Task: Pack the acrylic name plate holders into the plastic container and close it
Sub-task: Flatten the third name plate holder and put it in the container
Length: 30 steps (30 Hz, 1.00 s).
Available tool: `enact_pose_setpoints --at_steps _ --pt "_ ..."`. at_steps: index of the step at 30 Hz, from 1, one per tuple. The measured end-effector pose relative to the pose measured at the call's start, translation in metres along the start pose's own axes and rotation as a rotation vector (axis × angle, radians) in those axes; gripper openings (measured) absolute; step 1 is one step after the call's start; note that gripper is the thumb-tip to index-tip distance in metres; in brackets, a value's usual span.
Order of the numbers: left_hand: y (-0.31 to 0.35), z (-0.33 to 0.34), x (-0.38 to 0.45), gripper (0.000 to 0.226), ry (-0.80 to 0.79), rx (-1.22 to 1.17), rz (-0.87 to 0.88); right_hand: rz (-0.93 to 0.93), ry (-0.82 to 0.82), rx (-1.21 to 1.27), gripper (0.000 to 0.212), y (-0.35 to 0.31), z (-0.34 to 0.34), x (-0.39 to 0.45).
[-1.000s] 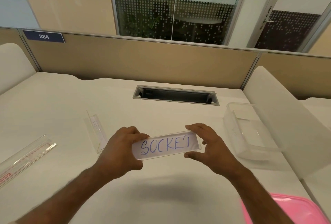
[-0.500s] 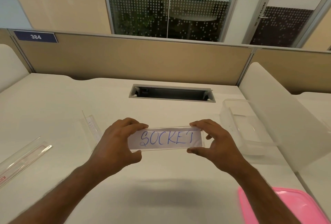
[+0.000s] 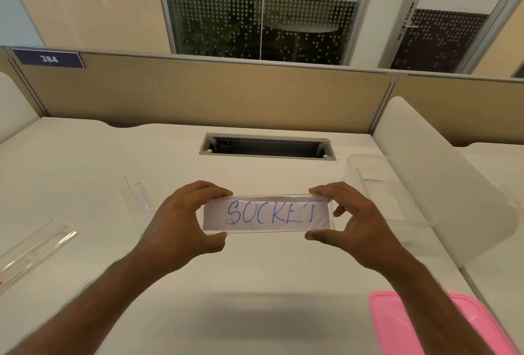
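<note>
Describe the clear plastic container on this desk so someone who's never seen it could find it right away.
Start at the white desk and go to its right edge, against the frosted side divider. The clear plastic container sits there, open, just beyond the right hand. Unlike the flat pink lid nearer the person, it is see-through and deep-walled.

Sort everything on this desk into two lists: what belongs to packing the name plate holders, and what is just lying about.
Belongs to the job:
- SOCKET name plate holder, held by left hand and right hand
- two more acrylic holders
- clear plastic container
- pink lid

Just lying about:
- cable slot
- 384 sign
- white side divider
</note>
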<state>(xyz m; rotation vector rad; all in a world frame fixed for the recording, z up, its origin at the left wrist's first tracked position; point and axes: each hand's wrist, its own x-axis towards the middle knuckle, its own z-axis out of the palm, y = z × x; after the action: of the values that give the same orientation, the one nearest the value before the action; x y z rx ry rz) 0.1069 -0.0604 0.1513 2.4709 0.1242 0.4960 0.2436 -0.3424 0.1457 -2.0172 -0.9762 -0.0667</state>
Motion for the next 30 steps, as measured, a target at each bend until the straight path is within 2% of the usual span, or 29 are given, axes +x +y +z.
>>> enact_pose_setpoints --at_steps 9,27,30 --pt "0.003 0.008 0.007 0.063 -0.032 0.019 0.006 0.071 -0.100 0.090 0.066 0.010 -0.016 -0.008" --pt "0.001 0.071 0.021 0.065 -0.097 -0.013 0.053 0.183 -0.067 0.174 0.066 0.051 -0.033 -0.035" --pt "-0.001 0.081 0.023 0.074 -0.108 -0.040 0.072 0.196 -0.046 0.176 0.065 0.059 -0.038 -0.039"
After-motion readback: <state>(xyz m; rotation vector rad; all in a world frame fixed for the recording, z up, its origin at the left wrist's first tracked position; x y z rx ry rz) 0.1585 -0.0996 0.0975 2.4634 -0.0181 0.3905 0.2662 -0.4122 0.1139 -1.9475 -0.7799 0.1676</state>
